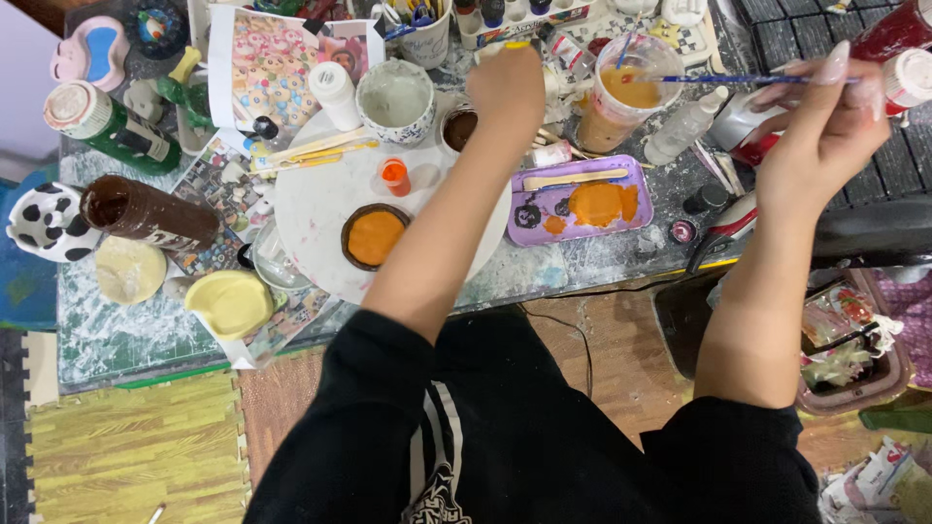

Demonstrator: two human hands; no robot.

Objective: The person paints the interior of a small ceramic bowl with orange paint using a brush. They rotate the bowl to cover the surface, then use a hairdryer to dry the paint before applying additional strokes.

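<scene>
Right hand (825,126) pinches blue brush (738,80) over orange cup (626,92); keep bristles low; left hand (505,87) fingers unclear.

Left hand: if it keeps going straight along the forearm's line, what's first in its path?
Likely the white tray of paint bottles at the table's far edge, just past the left hand, which seems to hold something yellow-tipped. Depth is unclear from this overhead view, so it might pass above the tray.

Purple palette (636,184), cow-patterned dish (44,223)
</scene>
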